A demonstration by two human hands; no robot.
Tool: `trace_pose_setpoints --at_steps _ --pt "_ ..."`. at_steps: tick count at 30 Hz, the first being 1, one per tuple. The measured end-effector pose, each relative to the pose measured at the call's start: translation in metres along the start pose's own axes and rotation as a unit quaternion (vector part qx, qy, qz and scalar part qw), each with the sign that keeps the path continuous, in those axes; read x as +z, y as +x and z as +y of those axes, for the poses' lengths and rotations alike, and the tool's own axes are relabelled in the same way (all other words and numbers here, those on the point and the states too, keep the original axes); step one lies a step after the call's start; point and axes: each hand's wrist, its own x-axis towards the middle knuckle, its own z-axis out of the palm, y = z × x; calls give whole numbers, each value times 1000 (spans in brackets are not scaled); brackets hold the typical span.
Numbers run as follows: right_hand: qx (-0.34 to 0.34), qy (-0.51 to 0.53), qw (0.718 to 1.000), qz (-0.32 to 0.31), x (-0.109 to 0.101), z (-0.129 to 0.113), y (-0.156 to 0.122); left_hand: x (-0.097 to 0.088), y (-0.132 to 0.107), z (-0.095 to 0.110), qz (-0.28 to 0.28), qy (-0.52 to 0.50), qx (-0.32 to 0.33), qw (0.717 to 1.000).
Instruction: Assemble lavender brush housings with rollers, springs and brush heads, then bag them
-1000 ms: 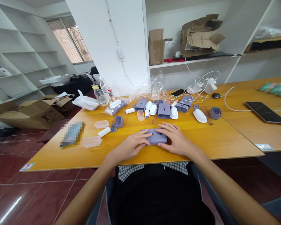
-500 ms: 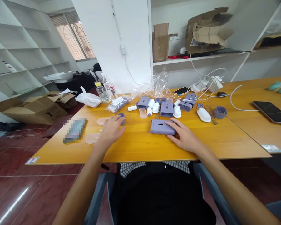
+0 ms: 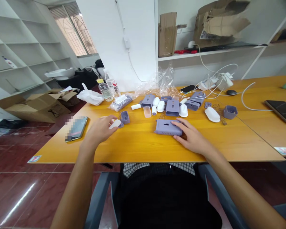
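My left hand (image 3: 97,129) is closed at the left of the table, its thumb and fingers pinching a small white rounded plastic piece (image 3: 114,124). Just beyond that piece stands a small open purple plastic cup (image 3: 125,117), with another small purple part partly hidden beside it. My right hand (image 3: 192,138) grips the right end of a purple plastic housing (image 3: 165,128) that lies on its side, a dark slot facing up. Behind it are more purple housings (image 3: 173,107), white ribbed oval caps (image 3: 183,110), a white cylinder (image 3: 153,110) and a translucent cover (image 3: 147,111).
A phone (image 3: 79,128) lies at the left on the wooden table (image 3: 138,149). Bottles (image 3: 105,90) and a white plastic bag (image 3: 90,95) stand behind. To the right are metal springs (image 3: 218,113), a purple cup (image 3: 230,112), white cables (image 3: 219,74) and a large dark-screened device (image 3: 281,111).
My left hand has moved slightly left and closed on the white piece, uncovering the small purple cup. My right hand stays on the housing. The view has shifted a little.
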Motion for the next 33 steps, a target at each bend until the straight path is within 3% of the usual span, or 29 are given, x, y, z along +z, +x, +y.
trace_pose_setpoints --at_steps 4,8,12,16,20,23,28,33 --pt "-5 -2 1000 -4 -2 -1 0 16 -2 35 -46 -186 73 979" --pt "-8 0 1000 -17 -3 -1 -1 55 3 67 -38 -235 90 967" --pt "4 -3 1000 -22 -2 1 -1 78 4 81 -2 -276 87 957" --pt "19 -4 1000 -18 -1 -1 0 81 0 86 0 -301 117 947" --pt "42 -56 998 -11 -1 -3 -1 82 -1 88 21 -277 151 949" --pt "62 -106 992 -35 -5 0 -6 88 -1 84 48 -193 162 967" --pt "86 -171 977 -93 -13 9 -13 96 -1 73 -34 -20 133 990" --pt "70 -211 966 -130 -10 12 -12 97 1 73 -64 22 129 989"
